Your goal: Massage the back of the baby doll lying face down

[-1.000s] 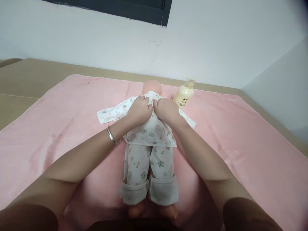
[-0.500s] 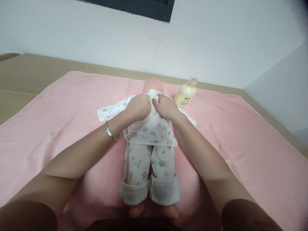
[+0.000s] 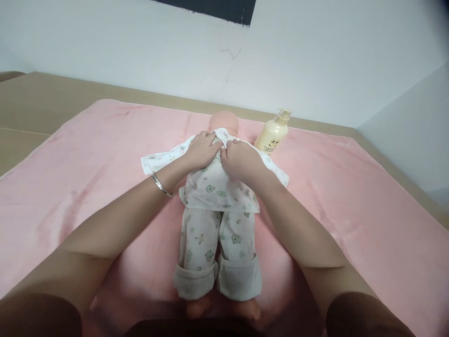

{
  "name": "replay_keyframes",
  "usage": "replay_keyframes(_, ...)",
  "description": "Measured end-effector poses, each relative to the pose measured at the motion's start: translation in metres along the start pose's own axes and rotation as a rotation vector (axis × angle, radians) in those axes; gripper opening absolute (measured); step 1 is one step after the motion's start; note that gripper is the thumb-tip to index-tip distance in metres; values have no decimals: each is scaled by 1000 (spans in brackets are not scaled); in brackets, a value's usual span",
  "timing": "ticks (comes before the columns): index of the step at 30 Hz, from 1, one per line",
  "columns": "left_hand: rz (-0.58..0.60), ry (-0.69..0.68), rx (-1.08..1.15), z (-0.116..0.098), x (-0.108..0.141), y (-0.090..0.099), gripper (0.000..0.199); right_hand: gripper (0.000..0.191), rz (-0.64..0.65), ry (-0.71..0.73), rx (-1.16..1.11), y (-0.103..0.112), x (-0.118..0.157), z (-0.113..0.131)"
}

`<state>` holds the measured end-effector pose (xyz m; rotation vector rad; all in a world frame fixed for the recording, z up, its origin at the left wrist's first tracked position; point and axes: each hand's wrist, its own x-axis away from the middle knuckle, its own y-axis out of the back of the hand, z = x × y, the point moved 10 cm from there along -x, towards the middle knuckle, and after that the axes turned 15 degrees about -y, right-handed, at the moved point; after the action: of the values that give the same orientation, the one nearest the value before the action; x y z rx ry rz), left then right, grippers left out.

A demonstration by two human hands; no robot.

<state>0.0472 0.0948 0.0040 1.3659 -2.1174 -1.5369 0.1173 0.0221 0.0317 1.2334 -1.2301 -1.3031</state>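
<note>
A doll (image 3: 224, 121) lies on a pink blanket with its head away from me and its feet nearest. It wears a white printed shirt (image 3: 224, 196) with sleeves spread and matching trousers (image 3: 236, 236) with turned-up cuffs. My left hand (image 3: 202, 150), with a silver bangle at the wrist, pinches the shirt's fabric near the collar. Close beside it, my right hand (image 3: 242, 158) is closed on the shirt's upper front too. Both thumbs nearly meet at the middle of the chest. The fabric under the fingers is partly hidden.
The pink blanket (image 3: 351, 206) covers most of a wooden surface (image 3: 52, 100). A pale yellow pump bottle (image 3: 273, 135) lies tilted right of the doll's head. Behind is a white wall (image 3: 140, 51) with a dark panel (image 3: 224, 9) at the top.
The fingers of my left hand have loosened and extended a little at the collar. My right hand has turned slightly and shifted its hold on the shirt. The view has tilted slightly downward.
</note>
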Motion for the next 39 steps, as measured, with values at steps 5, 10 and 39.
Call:
replay_keyframes(5, 21, 55, -16, -1, 6, -5, 45, 45, 98, -99, -224, -5, -20, -22)
replay_keyframes(10, 20, 52, -28, -5, 8, -4, 54, 55, 81, -134, -293, -14, -34, -31)
replay_keyframes(39, -17, 71, -43, -10, 12, 10, 41, 51, 94, -88, -325, -10, -26, -24)
